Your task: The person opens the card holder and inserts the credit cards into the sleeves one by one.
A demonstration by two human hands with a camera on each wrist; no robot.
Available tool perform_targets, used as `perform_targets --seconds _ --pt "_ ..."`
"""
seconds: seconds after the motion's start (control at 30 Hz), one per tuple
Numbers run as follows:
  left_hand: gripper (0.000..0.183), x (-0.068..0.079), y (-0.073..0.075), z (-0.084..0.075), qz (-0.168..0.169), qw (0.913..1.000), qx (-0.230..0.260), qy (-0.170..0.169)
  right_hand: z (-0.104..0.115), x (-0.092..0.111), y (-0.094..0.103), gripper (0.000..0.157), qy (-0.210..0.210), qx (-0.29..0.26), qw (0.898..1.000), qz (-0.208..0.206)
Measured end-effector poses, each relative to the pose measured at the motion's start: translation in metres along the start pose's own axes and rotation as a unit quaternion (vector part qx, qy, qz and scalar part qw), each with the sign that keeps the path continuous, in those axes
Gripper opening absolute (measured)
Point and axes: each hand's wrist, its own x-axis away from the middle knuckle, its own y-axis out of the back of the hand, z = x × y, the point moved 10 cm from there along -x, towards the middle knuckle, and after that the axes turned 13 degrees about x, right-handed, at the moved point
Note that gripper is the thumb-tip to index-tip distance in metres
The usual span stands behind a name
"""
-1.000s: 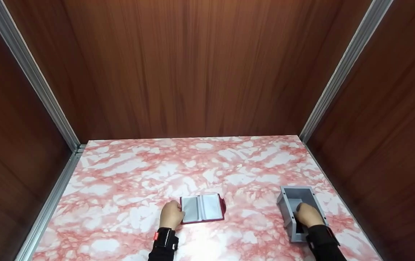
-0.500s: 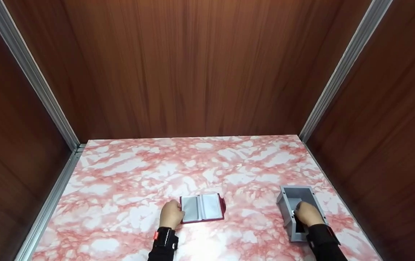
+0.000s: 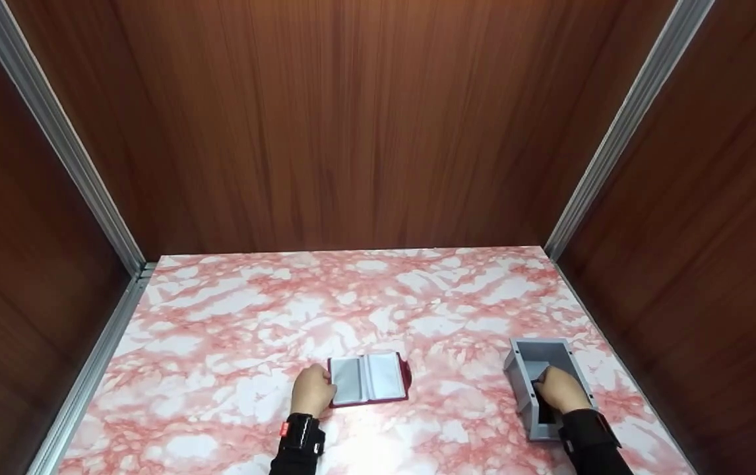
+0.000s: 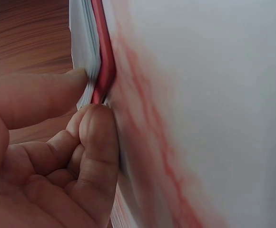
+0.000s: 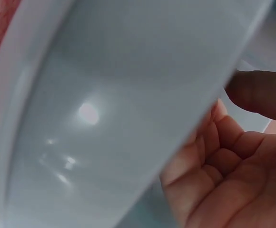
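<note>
An open red card holder (image 3: 383, 377) with clear sleeve pages lies on the table. My left hand (image 3: 312, 390) pinches its left edge. In the left wrist view the thumb (image 4: 47, 95) lies on the pages and curled fingers sit at the red cover (image 4: 107, 57). My right hand (image 3: 561, 389) reaches down into a grey box (image 3: 524, 396) at the right. Its thumb (image 5: 261, 95) and curled fingers are partly hidden by the box wall in the right wrist view. Something pale and flat shows between them, and whether they grip it is unclear.
The table (image 3: 272, 303) has a red and white marbled top. Brown wood-grain panels (image 3: 351, 132) stand behind it and on both sides, with metal rails (image 3: 81, 152) at the corners. The box stands near the right panel.
A small white glint by my right fingertips, seen half a second ago, now shows dark. The right fingers shift slightly inside the box. My left hand and the card holder stay put.
</note>
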Motion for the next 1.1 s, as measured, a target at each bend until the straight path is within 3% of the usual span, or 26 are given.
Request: perform_targets --seconds 0.4,0.73,1.1 --pt "0.017 0.000 -0.002 0.001 0.006 1.0000 0.001 -0.001 -0.002 0.001 0.003 0.039 -0.004 -0.027 1.000 0.001" --pt "0.018 0.000 -0.001 0.001 0.000 1.0000 0.006 -0.002 -0.007 0.000 0.037 0.019 -0.026 -0.023 0.999 -0.029" --pt "0.018 0.001 0.002 -0.002 -0.004 1.0000 0.006 -0.006 -0.012 -0.001 0.067 0.015 -0.035 -0.028 0.997 -0.070"
